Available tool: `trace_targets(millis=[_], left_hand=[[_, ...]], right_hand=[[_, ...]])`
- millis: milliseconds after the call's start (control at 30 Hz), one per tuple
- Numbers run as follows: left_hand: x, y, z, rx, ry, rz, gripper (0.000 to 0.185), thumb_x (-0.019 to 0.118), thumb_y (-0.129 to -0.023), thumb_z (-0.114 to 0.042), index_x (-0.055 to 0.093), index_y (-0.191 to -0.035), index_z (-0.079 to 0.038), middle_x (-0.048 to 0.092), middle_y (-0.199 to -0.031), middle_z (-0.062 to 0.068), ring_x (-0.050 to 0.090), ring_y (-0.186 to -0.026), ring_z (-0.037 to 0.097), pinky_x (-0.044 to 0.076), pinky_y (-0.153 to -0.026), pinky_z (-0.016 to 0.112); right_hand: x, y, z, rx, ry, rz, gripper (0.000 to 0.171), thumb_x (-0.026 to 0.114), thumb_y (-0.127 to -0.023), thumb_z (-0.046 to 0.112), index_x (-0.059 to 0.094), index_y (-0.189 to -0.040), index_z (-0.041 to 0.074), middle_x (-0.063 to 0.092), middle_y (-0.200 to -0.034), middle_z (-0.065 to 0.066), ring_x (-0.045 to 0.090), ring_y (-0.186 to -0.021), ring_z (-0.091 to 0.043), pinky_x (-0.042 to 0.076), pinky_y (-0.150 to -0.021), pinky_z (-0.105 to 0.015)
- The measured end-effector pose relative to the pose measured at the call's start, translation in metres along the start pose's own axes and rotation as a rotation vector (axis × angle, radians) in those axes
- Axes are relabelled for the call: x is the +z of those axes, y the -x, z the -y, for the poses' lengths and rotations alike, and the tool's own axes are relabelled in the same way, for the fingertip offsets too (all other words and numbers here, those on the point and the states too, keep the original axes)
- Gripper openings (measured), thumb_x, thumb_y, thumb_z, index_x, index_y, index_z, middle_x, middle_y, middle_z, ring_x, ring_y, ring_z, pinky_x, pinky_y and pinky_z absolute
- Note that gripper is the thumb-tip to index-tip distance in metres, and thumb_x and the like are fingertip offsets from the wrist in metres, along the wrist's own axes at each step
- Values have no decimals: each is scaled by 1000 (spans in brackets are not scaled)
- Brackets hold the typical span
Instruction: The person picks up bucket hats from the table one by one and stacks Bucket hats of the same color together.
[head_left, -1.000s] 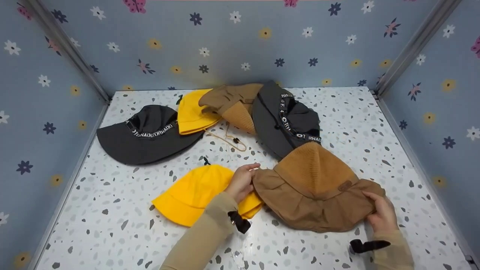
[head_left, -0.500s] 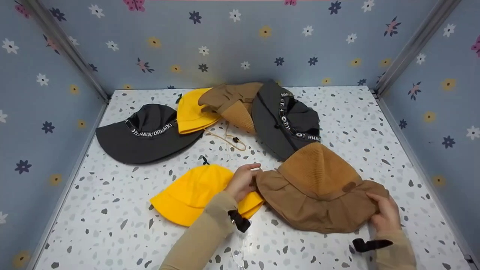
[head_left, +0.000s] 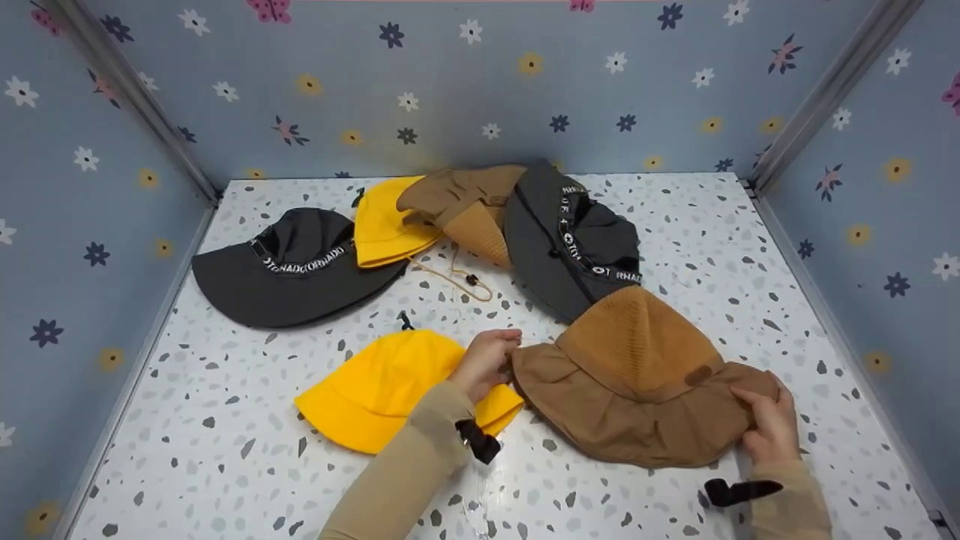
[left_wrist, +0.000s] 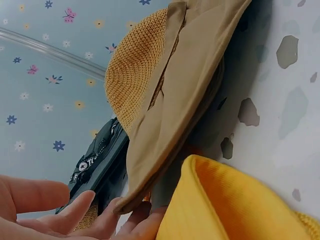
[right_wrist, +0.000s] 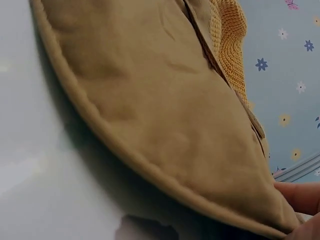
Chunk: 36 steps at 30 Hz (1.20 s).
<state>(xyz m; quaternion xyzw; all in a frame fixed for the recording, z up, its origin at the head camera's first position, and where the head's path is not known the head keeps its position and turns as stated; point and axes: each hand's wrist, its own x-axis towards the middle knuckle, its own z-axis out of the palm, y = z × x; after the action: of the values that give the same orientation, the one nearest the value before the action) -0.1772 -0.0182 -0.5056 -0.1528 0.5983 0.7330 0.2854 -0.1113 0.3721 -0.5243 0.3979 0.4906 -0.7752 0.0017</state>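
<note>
A brown bucket hat [head_left: 637, 375] with a tan ribbed crown and wide pleated brim lies at the front right. My right hand [head_left: 771, 420] pinches the right side of its brim, thumb on top; the right wrist view shows the brim edge [right_wrist: 165, 175] running into the fingers. At the left tip of the brim is my left hand [head_left: 484, 364], its thumb [left_wrist: 40, 195] held apart and its fingers loosely extended against the brim edge. A yellow bucket hat [head_left: 382, 382] sits partly under the left wrist and forearm.
Behind, a dark grey wide-brim hat [head_left: 300, 281] stands left and overlaps a second yellow hat [head_left: 386, 225]. Beside them are another brown hat [head_left: 465, 195] with a cord [head_left: 450, 281] and a second dark grey hat [head_left: 544, 255]. Flowered walls [head_left: 480, 82] enclose the speckled table [head_left: 225, 480].
The brown hat has shifted slightly right together with my right hand. The front yellow hat has slid a little left. My left hand stays almost in place.
</note>
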Motion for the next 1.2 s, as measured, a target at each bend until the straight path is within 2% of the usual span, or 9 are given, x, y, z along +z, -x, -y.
trace_targets(millis=[100, 233, 333, 467, 567, 733, 933, 1067, 1200], left_hand=[[1, 0, 0, 4, -12, -7, 44, 41, -104, -7, 43, -147, 2, 35, -157, 19, 41, -140, 34, 40, -113, 50], [1, 1, 1, 3, -50, -17, 44, 43, -103, -8, 44, -146, 2, 38, -155, 19, 45, -136, 34, 40, -113, 49], [0, 1, 2, 2, -67, -15, 45, 43, -102, -9, 44, -146, 2, 40, -153, 21, 48, -133, 34, 41, -112, 49], [0, 0, 2, 8, -60, -7, 45, 43, -102, -8, 42, -146, 3, 39, -153, 22, 47, -134, 35, 42, -112, 49], [0, 0, 2, 6, -60, -6, 46, 43, -102, -8, 42, -146, 3, 36, -155, 21, 43, -138, 36, 41, -112, 50], [1, 1, 2, -1, -68, -6, 45, 44, -102, -8, 43, -146, 3, 34, -157, 20, 38, -142, 37, 38, -114, 51], [2, 1, 1, 4, -62, 5, 46, 44, -102, -9, 41, -147, 4, 33, -157, 21, 34, -144, 38, 35, -116, 53], [2, 2, 1, 4, -57, 8, 46, 44, -102, -9, 41, -147, 4, 32, -158, 21, 30, -146, 38, 31, -117, 55], [1, 4, 1, 11, -57, 18, 47, 43, -103, -9, 39, -147, 5, 30, -158, 21, 29, -147, 38, 28, -119, 55]], right_hand=[[2, -1, -1, -42, 46, -22, 93, 60, -91, -9, 15, -158, 35, 32, -146, 19, 43, -109, 1, 49, -82, -12], [2, -3, -3, -109, 156, -24, 86, 59, -91, -9, 18, -159, 24, 42, -125, 18, 43, -108, 1, 47, -84, -10], [1, -5, -6, -147, 247, -4, 70, 59, -92, -7, 30, -149, 21, 42, -120, 16, 44, -108, 0, 45, -87, -9], [1, -6, -8, -158, 308, -2, 54, 61, -92, -5, 37, -129, 27, 41, -120, 13, 46, -107, -2, 47, -86, -10], [3, -6, -9, -169, 359, -20, 60, 61, -91, -4, 33, -139, 19, 41, -121, 10, 47, -105, -3, 48, -84, -11], [6, -7, -10, -213, 467, -67, 75, 62, -89, -4, 18, -150, 6, 39, -131, 0, 46, -106, -8, 45, -85, -14], [7, -10, -7, -240, 607, -59, 82, 59, -89, -4, 9, -154, 0, 17, -160, -22, 30, -139, -31, 31, -114, -34], [6, -11, -4, -224, 688, -28, 85, 57, -90, -2, 5, -156, -1, 10, -163, -25, 20, -147, -37, 22, -123, -45], [5, -11, -1, -272, 811, -8, 81, 59, -89, 0, 12, -155, -7, 16, -160, -31, 24, -145, -42, 23, -122, -49]])
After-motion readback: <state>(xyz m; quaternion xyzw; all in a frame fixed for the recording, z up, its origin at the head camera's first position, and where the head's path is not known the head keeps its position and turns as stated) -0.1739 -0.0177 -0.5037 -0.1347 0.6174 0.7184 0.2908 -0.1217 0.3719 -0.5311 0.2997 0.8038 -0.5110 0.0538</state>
